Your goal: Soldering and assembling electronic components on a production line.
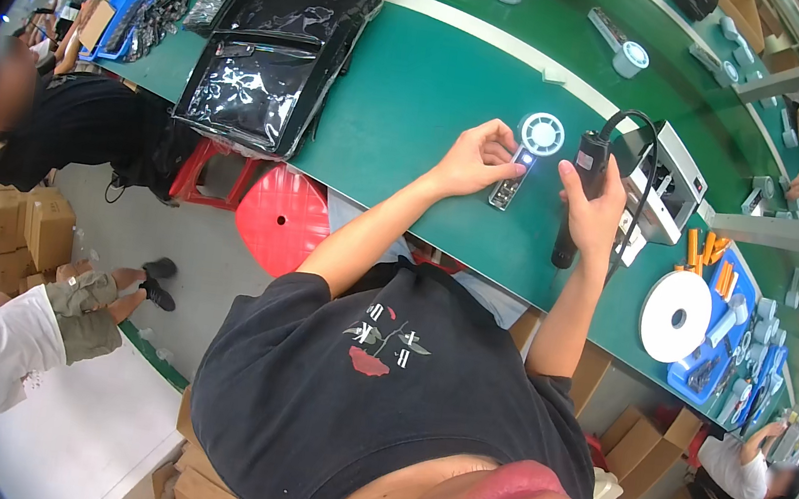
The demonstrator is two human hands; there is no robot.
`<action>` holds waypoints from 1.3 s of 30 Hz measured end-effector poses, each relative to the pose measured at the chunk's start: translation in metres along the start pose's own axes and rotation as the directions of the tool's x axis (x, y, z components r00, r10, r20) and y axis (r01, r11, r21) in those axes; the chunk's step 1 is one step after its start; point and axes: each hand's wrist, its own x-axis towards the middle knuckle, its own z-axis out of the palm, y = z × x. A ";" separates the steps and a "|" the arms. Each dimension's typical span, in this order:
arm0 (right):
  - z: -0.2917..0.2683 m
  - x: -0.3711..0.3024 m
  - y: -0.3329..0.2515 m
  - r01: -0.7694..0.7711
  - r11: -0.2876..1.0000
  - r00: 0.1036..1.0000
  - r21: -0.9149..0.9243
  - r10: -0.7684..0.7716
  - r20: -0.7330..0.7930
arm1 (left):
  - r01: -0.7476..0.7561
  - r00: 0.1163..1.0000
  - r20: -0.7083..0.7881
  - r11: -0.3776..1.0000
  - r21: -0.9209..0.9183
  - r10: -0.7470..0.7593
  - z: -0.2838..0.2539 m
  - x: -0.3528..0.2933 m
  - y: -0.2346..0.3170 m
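Observation:
On the green bench, my left hand [476,164] grips a small handheld fan [542,134] just below its round, pale head. The fan's narrow handle slants down toward me, and inner parts show along it. A small bright spot glows near the fingertips. To the right, my right hand [594,210] is wrapped round a black electric screwdriver [590,160], held upright with its tip pointing down toward the bench. A black cable [647,121] loops from its top. The screwdriver is apart from the fan.
Right of the screwdriver stands a white-and-black box-shaped device [670,184]. Beyond it lie a white disc [675,317] and a blue tray [691,377] with orange cylinders. A plastic-wrapped black bag [279,52] lies left. Fans sit on the green belt [573,5]. Red stools and co-workers are around.

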 end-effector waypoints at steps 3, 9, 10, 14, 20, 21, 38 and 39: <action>0.000 0.001 0.000 -0.007 1.000 1.000 -0.019 0.007 0.001 | 0.002 1.000 -0.002 1.000 -0.010 -0.002 0.000 0.001 -0.001; 0.000 0.002 0.002 -0.001 0.999 1.000 -0.034 0.002 0.016 | -0.051 0.998 -0.033 0.999 -0.011 0.051 -0.001 0.001 -0.006; 0.000 0.002 0.001 -0.001 1.000 1.000 -0.031 0.001 0.020 | -0.052 0.998 -0.038 0.999 -0.008 0.051 -0.001 0.001 -0.006; -0.001 0.000 -0.001 -0.042 0.999 0.999 -0.014 0.042 0.019 | -0.037 0.999 -0.035 0.999 -0.008 0.037 0.001 0.001 -0.005; -0.002 0.001 -0.002 -0.045 0.999 0.999 0.002 0.045 0.023 | -0.048 0.998 -0.030 0.999 -0.006 0.048 0.001 0.002 -0.008; -0.001 0.001 -0.001 -0.030 1.000 0.999 0.002 0.030 0.021 | -0.034 0.999 -0.035 0.999 0.005 0.034 -0.001 0.001 -0.008; -0.001 0.000 -0.001 -0.017 0.999 1.000 -0.031 0.017 0.008 | -0.047 0.999 -0.029 0.999 -0.018 0.046 0.000 0.001 -0.005; -0.001 0.000 -0.001 -0.021 0.999 1.000 -0.032 0.021 0.007 | -0.013 1.000 -0.015 1.000 -0.007 0.013 0.000 0.001 -0.004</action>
